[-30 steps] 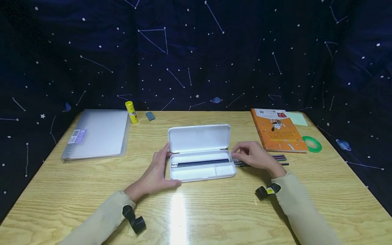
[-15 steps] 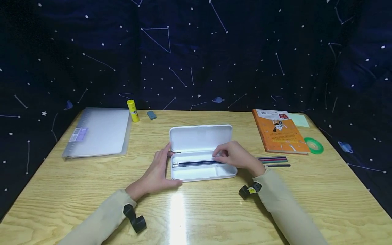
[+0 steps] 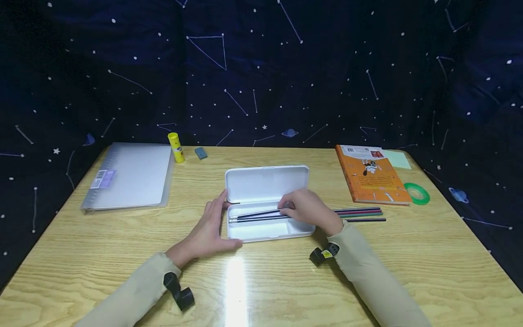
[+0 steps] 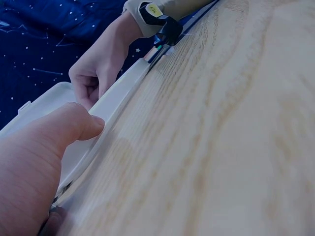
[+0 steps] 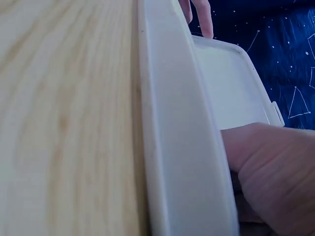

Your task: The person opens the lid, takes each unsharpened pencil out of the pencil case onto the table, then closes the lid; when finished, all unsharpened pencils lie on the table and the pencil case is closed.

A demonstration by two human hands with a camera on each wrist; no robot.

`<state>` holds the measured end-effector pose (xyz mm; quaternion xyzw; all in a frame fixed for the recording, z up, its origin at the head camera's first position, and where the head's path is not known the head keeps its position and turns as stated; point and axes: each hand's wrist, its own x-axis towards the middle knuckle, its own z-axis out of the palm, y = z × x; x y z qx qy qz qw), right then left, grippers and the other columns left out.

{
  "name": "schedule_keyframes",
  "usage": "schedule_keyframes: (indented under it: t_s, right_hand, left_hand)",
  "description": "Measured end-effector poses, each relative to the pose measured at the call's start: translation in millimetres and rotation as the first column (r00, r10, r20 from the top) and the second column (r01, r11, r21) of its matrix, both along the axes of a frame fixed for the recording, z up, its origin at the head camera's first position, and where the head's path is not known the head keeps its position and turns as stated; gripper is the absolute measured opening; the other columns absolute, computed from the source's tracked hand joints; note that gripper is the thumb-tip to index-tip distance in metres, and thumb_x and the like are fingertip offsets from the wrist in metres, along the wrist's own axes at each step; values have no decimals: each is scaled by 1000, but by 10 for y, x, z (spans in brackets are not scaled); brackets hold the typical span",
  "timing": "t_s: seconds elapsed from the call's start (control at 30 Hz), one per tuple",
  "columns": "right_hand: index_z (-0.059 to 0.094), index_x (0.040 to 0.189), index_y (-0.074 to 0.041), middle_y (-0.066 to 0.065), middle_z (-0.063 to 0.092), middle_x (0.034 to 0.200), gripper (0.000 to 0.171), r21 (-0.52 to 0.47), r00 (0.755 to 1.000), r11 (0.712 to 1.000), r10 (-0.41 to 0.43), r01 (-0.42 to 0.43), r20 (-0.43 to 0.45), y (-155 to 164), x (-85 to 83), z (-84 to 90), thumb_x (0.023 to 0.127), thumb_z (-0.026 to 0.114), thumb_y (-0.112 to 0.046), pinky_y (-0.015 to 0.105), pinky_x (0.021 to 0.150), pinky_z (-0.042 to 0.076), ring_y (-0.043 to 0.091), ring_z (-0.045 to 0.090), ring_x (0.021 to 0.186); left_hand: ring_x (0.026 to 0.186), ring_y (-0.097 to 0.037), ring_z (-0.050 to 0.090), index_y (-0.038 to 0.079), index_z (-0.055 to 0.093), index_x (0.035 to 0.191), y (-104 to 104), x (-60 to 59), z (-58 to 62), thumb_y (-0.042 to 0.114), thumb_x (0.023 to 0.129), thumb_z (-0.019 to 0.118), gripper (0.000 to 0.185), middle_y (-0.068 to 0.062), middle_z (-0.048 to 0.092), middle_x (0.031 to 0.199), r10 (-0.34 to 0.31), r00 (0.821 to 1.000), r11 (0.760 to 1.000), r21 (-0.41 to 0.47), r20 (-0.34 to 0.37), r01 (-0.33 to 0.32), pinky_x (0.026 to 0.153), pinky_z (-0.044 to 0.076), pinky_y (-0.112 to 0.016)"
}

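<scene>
A white pencil case [image 3: 261,237] lies on the table with its lid [image 3: 265,184] raised. My left hand [image 3: 206,231] grips its left end, thumb [image 4: 81,125] over the front wall and fingers at the back corner. My right hand [image 3: 308,209] reaches into the long rear compartment and pinches a dark pencil [image 3: 261,212], whose left end slants down beside other dark pencils [image 3: 249,220] lying there. The fingertips are partly hidden behind the hand and the case wall [image 5: 182,118]. More pencils [image 3: 365,211] lie on the table to the right, partly behind the right wrist.
At the left lies a clear-covered binder [image 3: 130,177], with a yellow glue stick [image 3: 176,148] and a blue eraser [image 3: 201,153] beside it. An orange book [image 3: 373,177], pale green paper [image 3: 397,159] and a green tape roll [image 3: 426,197] are at the right.
My right hand has moved left from the pencils beside the case to inside it, bringing a dark pencil along. My left hand stays on the case's left end.
</scene>
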<state>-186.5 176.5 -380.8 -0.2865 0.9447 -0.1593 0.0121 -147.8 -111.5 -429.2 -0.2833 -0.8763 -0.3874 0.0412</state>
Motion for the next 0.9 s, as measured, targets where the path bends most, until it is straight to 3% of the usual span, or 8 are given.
schedule_keyframes:
  t_s: [0.17,0.4,0.67,0.9]
  right_hand:
    - [73,90,-13,-7,54,60,8,25,999,999,-26,25,29,-24,2,37,86,72,-20,22,53,33,7,42,54]
    - [71,91,-13,-4,48,60,7,-22,988,993,-114,117,105,120,57,201,89,68,-19,24,52,33,11,42,55]
    - [69,93,-10,-6,40,60,5,-162,985,977,-115,135,127,655,175,204,91,65,-12,22,51,31,7,37,54]
    - [67,93,-10,-6,40,63,4,-194,976,963,-162,189,148,1122,386,219,92,64,-13,22,49,31,4,37,54]
  left_hand:
    - [121,-25,38,4,6,154,-12,10,19,36,61,86,126,-11,48,132,-2,1000,1000,8,11,2,101,39,-47]
    - [125,-25,36,6,6,154,-5,4,8,37,62,85,125,-10,46,134,-5,999,1000,3,38,5,105,37,-47]
    - [124,-23,37,7,6,154,4,2,-26,38,61,86,126,-9,47,133,0,1000,1000,2,27,0,105,38,-45]
    - [123,-23,38,6,6,154,-2,-5,-6,39,62,85,126,-10,47,133,-1,1000,1000,-4,17,1,104,39,-45]
